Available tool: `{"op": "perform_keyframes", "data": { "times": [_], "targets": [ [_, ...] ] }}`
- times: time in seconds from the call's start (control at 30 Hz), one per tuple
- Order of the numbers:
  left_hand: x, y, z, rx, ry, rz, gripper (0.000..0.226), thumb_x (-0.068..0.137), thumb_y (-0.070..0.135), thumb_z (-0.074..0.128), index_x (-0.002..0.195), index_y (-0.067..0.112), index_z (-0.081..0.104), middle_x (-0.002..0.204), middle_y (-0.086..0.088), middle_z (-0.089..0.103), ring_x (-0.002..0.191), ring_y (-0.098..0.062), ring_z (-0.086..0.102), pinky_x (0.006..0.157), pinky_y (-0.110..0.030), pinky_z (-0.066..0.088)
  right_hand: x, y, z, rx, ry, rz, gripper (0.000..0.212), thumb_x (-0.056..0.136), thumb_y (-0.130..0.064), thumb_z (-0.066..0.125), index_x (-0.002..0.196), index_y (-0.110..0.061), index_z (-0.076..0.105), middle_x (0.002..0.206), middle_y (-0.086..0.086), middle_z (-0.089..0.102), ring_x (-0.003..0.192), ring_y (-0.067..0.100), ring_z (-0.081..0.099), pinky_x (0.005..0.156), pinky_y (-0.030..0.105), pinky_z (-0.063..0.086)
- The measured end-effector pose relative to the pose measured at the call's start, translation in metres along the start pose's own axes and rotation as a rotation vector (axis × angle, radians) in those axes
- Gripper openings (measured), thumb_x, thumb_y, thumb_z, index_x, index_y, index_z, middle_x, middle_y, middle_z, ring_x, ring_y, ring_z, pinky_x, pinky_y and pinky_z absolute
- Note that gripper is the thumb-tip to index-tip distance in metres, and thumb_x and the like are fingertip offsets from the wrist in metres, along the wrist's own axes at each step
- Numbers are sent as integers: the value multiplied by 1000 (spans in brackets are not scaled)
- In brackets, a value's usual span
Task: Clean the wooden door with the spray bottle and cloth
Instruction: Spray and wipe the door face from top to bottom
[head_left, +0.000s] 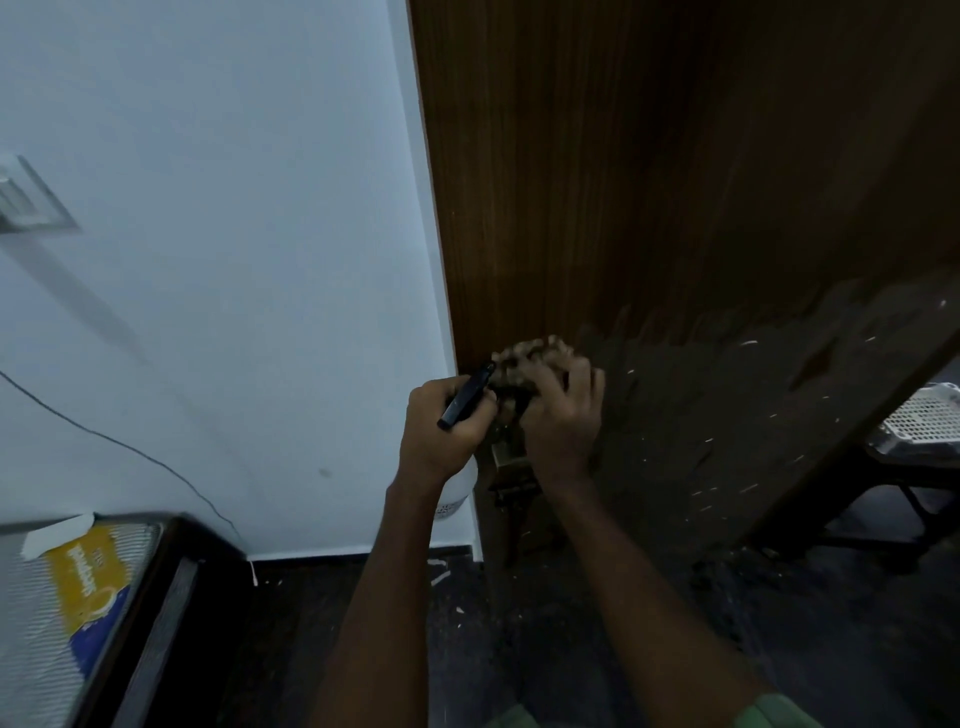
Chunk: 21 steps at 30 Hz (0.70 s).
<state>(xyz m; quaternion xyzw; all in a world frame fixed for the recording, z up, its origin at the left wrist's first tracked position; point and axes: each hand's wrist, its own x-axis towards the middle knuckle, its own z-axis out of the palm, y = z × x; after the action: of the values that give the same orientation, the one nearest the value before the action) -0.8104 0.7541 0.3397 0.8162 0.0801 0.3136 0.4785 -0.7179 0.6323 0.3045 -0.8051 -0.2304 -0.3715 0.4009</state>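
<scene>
Near: dark floor (519, 623) with pale flecks, forearms reaching up from a green sleeve (779, 712). Left hand (441, 431) grips the bottle (460, 480), fingers curled round its black spray head; the white body hangs below the fist, mostly hidden behind the wrist. Right hand (563, 410) presses a bunched cloth (535, 358) against the door (649, 182) near its left edge, fingers curled over it.

Step looks like wiping, low on the door, at the line where smooth veneer ends and a rough, peeled patch begins. Next move likely calls for sweeping the cloth across that patch, or a fresh spray first; nozzle direction is unclear.

Hard to tell: dim light, cloth blurred, any wetness on the wood unreadable. Some hardware below the hands is indistinct. Door top is cut off. Far left: pale wall (208, 260), switch plate (26, 197) at the frame edge.
</scene>
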Motion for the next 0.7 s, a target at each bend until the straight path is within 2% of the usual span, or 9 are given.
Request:
{"op": "perform_keyframes", "data": {
  "times": [0.07, 0.13, 0.2, 0.27, 0.33, 0.43, 0.53, 0.6, 0.7],
  "targets": [
    [0, 5, 4, -15, -17, 6, 34, 96, 17, 66, 63, 12, 59, 52, -1, 53, 46, -26, 51, 46, -36, 37, -32, 15, -1, 0, -157, 142, 30, 81, -3, 66, 109, -14, 70, 120, 12, 58, 107, 30, 56, 86, 36, 52],
    [4, 11, 9, -47, -25, 15, 30, 97, 16, 65, 67, 10, 63, 53, 0, 57, 45, -24, 54, 47, -35, 41, -41, 27, -6, 7, -242, 225, 39, 72, -1, 78, 107, -16, 68, 117, 6, 57, 104, 24, 55, 76, 34, 55],
    [8, 17, 15, -59, -15, 30, 30, 97, 15, 65, 67, 18, 63, 54, 4, 57, 45, -22, 54, 46, -34, 41, -26, 25, -12, 35, -210, 219, 34, 74, -1, 76, 105, -16, 70, 112, 4, 58, 100, 22, 56, 73, 29, 52],
    [10, 22, 22, -46, 3, 53, 35, 97, 14, 66, 67, 29, 59, 54, 8, 56, 46, -19, 52, 46, -32, 38, 2, 13, -17, 76, -83, 185, 27, 82, -3, 64, 105, -14, 72, 111, 7, 59, 100, 21, 56, 79, 14, 43],
    [12, 22, 29, -43, 3, 71, 31, 98, 15, 66, 72, 30, 62, 58, 9, 58, 49, -18, 54, 47, -31, 39, 28, 7, -17, 108, 43, 120, 28, 85, -4, 60, 108, -14, 73, 111, 11, 60, 102, 20, 54, 85, 7, 35],
    [11, 20, 37, -33, -24, 53, 24, 99, 16, 66, 76, 19, 67, 60, 7, 61, 51, -18, 57, 48, -31, 41, 18, 24, -7, 49, 24, 18, 35, 87, -1, 70, 116, -20, 65, 111, 13, 58, 99, 26, 55, 85, 18, 44],
    [15, 24, 44, -36, -31, 51, 26, 100, 13, 66, 73, 16, 66, 60, 3, 61, 51, -19, 58, 49, -31, 43, -22, 52, -11, 19, -162, 126, 38, 79, -8, 76, 112, -19, 61, 114, 10, 55, 101, 27, 53, 70, 38, 54],
    [18, 33, 49, -25, -17, 67, 27, 99, 13, 66, 72, 18, 65, 60, 5, 61, 52, -17, 57, 51, -27, 40, -20, 59, -19, 47, -231, 122, 36, 76, -14, 75, 111, -17, 63, 114, 7, 54, 103, 24, 53, 69, 34, 52],
    [22, 40, 56, -31, -10, 73, 28, 98, 14, 66, 71, 14, 65, 58, 1, 60, 50, -19, 55, 48, -32, 36, 25, 43, -33, 111, -57, 101, 31, 84, -13, 58, 113, -15, 67, 113, 9, 55, 102, 23, 53, 75, 29, 52]
  ]
}}
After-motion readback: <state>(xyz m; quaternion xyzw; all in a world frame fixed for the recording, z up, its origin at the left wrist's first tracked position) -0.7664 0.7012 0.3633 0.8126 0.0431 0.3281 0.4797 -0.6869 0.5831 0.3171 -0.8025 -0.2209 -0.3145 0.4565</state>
